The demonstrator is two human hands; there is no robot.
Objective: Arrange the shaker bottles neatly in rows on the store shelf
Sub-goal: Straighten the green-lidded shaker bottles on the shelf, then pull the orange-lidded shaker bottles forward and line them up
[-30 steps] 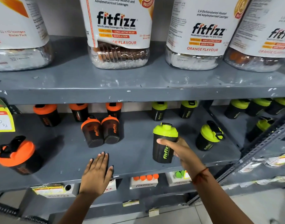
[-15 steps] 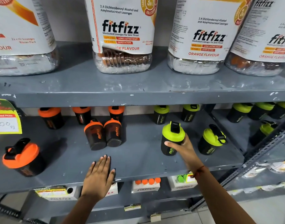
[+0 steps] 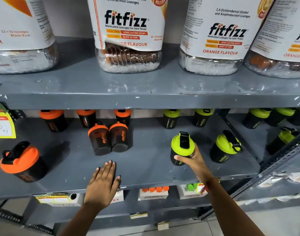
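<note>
Your right hand (image 3: 194, 160) grips a green-lidded shaker (image 3: 180, 148), fingers wrapped round its black body, mid-shelf (image 3: 145, 169). Your left hand (image 3: 101, 184) lies flat near the front edge, fingers extended, close together. Another green-lidded bottle (image 3: 225, 147) stands just right.

Both arms reach up from the bottom of the frame. The left hand (image 3: 101, 186) sits lower centre, palm down and flat, fingers together pointing up, thumb out to the right. The right hand (image 3: 192, 160) is further up, right of centre, fingers curled in a grip, thread band on the wrist.
</note>
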